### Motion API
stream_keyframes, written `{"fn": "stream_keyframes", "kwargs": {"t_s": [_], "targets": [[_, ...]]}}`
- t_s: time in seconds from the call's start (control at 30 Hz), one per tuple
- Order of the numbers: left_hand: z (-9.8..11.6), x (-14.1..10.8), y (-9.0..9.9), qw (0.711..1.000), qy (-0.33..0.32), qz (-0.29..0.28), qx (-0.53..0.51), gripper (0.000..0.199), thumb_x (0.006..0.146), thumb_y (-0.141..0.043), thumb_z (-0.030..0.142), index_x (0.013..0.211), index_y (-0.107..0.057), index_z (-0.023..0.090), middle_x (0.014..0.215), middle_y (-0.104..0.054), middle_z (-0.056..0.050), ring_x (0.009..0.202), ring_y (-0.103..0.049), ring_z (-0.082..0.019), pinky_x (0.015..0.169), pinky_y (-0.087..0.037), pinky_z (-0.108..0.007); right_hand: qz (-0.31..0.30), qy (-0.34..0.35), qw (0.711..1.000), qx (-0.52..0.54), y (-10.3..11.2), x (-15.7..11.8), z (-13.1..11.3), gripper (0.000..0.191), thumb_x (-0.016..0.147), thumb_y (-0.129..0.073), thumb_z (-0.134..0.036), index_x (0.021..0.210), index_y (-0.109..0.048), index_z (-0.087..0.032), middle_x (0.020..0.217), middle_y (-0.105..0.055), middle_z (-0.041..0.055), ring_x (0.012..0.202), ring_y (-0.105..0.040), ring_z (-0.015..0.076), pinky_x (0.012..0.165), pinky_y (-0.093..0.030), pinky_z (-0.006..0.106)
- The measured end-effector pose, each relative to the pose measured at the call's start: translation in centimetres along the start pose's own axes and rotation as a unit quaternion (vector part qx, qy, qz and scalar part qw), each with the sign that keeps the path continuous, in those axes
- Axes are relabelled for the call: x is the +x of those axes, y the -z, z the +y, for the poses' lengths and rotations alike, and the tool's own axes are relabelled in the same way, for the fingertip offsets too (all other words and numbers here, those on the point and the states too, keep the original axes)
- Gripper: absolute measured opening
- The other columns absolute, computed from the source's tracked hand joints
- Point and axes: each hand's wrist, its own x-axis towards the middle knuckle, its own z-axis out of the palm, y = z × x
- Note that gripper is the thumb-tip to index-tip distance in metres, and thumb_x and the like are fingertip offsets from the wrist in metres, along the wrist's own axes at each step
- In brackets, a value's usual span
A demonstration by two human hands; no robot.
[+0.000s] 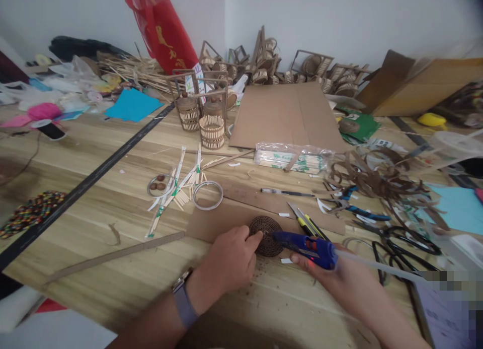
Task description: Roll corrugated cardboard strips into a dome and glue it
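My right hand is wrapped round a blue hot glue gun. A red light shows on its body, and a clear glue stick runs out of its back. The nozzle points left, at the middle of a round, dark brown coiled disc. My left hand, with a watch on the wrist, grips the disc at its left side. Its fingers are curled, with one fingertip on the coils. Under the disc lies a strip of cardboard. Whether glue is coming out is too small to tell.
Close to the glue gun lie utility knives, a pen, pliers and black scissors. Two tape rolls and chopsticks are on the left. Small woven baskets stand behind, beside a cardboard sheet.
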Motion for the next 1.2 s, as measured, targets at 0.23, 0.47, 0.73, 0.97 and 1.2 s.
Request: {"fn": "stream_keyframes", "kwargs": {"t_s": [0.23,0.47,0.73,0.97,1.2], "targets": [[-0.09,0.18,0.11,1.0,0.004,-0.004,0.002,0.044,0.089,-0.042,0.015,0.132,-0.052,0.015,0.096,-0.06,-0.011,0.089,-0.06,-0.027,0.076,-0.054,-0.042,0.012,0.003,1.0,-0.018,0.1,0.06,-0.16,0.037,0.081,-0.055,-0.053,0.064,-0.069,-0.024,0.053,-0.068,0.0017,0.047,-0.061,0.0199,0.044,-0.045,0.027],[-0.06,0.04,0.04,1.0,-0.001,0.004,0.002,0.045,0.088,-0.041,0.015,0.132,-0.052,0.015,0.097,-0.061,-0.011,0.088,-0.06,-0.028,0.075,-0.055,-0.043,0.02,0.003,1.0,-0.021,0.11,-0.18,-0.21,0.038,0.081,-0.054,-0.053,0.062,-0.068,-0.024,0.051,-0.067,0.0015,0.046,-0.061,0.0196,0.042,-0.044,0.026],[0.07,0.09,0.11,1.0,-0.002,-0.001,0.008,0.045,0.088,-0.041,0.015,0.132,-0.052,0.015,0.096,-0.061,-0.011,0.088,-0.061,-0.028,0.074,-0.055,-0.043,0.015,-0.002,1.0,-0.022,0.02,0.03,-0.1,0.038,0.081,-0.054,-0.054,0.065,-0.069,-0.023,0.053,-0.068,0.0021,0.047,-0.061,0.0198,0.043,-0.043,0.027],[0.17,0.08,0.35,1.0,0.001,-0.01,0.013,0.045,0.088,-0.041,0.014,0.132,-0.052,0.015,0.095,-0.061,-0.012,0.087,-0.061,-0.027,0.073,-0.054,-0.042,0.019,-0.007,1.0,-0.014,0.29,-0.36,-0.67,0.037,0.081,-0.054,-0.053,0.061,-0.065,-0.024,0.047,-0.063,0.0004,0.044,-0.056,0.0184,0.04,-0.04,0.026],[0.34,0.0,0.52,1.0,0.006,-0.016,0.009,0.045,0.089,-0.041,0.014,0.132,-0.052,0.014,0.096,-0.061,-0.012,0.088,-0.061,-0.028,0.074,-0.054,-0.042,0.014,-0.003,1.0,0.002,0.02,-0.31,-0.7,0.034,0.08,-0.055,-0.05,0.063,-0.067,-0.025,0.049,-0.064,0.0001,0.044,-0.057,0.0187,0.042,-0.041,0.027]]}}
